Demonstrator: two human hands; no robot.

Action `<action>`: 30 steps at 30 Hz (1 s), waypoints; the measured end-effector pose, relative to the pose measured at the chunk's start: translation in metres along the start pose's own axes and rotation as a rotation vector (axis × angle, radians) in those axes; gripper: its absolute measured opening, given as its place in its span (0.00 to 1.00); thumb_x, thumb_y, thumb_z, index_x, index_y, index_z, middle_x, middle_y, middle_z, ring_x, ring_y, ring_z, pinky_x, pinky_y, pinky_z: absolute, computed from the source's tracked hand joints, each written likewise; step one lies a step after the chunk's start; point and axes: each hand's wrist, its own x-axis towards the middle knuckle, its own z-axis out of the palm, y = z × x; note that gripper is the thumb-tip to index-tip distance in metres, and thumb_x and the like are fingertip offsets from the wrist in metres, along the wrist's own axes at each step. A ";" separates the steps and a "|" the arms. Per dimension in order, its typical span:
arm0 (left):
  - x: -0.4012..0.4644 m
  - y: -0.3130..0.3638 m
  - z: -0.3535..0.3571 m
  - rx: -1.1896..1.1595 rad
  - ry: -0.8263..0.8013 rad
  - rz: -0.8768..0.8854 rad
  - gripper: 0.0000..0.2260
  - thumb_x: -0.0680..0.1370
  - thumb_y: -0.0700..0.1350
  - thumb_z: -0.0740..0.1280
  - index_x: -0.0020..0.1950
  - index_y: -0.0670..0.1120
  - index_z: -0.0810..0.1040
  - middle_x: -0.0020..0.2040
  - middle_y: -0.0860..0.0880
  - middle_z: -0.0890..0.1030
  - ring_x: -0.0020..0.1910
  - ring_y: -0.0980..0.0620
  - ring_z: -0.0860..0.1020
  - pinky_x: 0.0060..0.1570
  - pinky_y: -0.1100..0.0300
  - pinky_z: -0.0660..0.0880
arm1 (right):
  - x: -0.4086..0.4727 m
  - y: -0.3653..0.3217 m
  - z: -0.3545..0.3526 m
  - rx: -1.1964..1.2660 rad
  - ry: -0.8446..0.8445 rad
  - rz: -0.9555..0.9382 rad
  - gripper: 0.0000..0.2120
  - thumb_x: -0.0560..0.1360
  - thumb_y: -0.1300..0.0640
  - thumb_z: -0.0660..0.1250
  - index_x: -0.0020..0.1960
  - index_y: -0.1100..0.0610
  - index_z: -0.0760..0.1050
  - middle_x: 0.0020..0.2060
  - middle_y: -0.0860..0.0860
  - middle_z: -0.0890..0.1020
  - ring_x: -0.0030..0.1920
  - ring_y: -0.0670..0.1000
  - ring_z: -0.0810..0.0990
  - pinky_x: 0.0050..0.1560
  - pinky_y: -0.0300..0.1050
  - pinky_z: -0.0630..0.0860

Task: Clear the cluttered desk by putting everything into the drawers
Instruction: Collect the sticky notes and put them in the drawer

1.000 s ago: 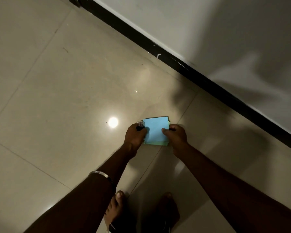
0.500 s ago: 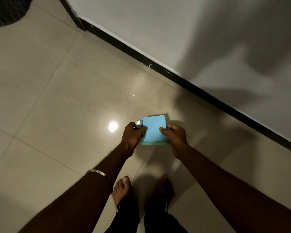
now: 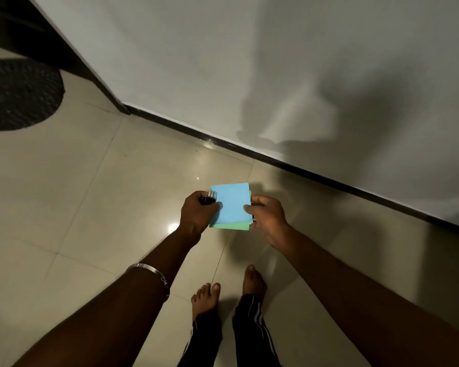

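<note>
Since 1 second ago a dark mat entered top left; my left hand grips a small bottle and paper stack, right hand pinching it; bracelet reads "DM".

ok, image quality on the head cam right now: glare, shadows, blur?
Head view: dim room; a small glare spot on the floor tiles beside the left hand; broad soft shadows on the wall. The paper stack between the left hand and the right hand reads sharp. The dark mat at the left edge looks smeared. Wide-angle bending shows along the baseboard.
</note>
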 end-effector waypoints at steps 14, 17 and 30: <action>-0.093 0.062 0.021 0.159 -0.199 0.121 0.12 0.71 0.35 0.72 0.53 0.42 0.79 0.51 0.41 0.83 0.51 0.41 0.81 0.52 0.44 0.80 | -0.103 -0.016 -0.064 0.135 0.203 -0.061 0.07 0.73 0.65 0.70 0.50 0.58 0.78 0.46 0.52 0.83 0.42 0.51 0.83 0.37 0.39 0.80; -0.112 0.070 0.030 0.197 -0.231 0.144 0.13 0.71 0.35 0.71 0.54 0.40 0.79 0.51 0.41 0.82 0.51 0.41 0.81 0.51 0.46 0.80 | -0.126 -0.016 -0.078 0.174 0.235 -0.069 0.06 0.73 0.66 0.70 0.47 0.56 0.78 0.43 0.51 0.82 0.41 0.50 0.82 0.37 0.39 0.80; -0.227 0.109 0.081 0.341 -0.347 0.327 0.09 0.68 0.36 0.72 0.46 0.45 0.81 0.44 0.45 0.82 0.47 0.44 0.81 0.51 0.43 0.80 | -0.247 -0.018 -0.159 0.267 0.378 -0.183 0.09 0.72 0.67 0.69 0.38 0.55 0.77 0.42 0.55 0.82 0.41 0.52 0.82 0.41 0.44 0.80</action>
